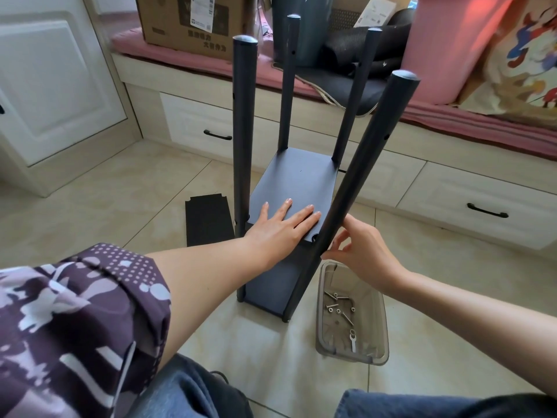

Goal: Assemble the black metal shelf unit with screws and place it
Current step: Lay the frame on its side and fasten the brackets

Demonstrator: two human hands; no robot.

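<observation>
The black metal shelf unit (297,179) stands on the tiled floor in front of me, with four round posts rising from it. My left hand (281,226) presses flat on the near part of the middle shelf panel, fingers straight. My right hand (358,247) is at the front right post (358,182), level with that panel's corner; its fingertips pinch something small against the post, too small to make out. A lower shelf panel (271,285) shows beneath. A spare black panel (208,220) lies flat on the floor to the left.
A clear plastic tub (378,321) holding several screws, washers and a small wrench sits on the floor by the front right post. Behind the shelf runs a bench with drawers (452,194), stacked with a cardboard box (193,22), a pink bin (446,49) and cushions. My knees are at the bottom.
</observation>
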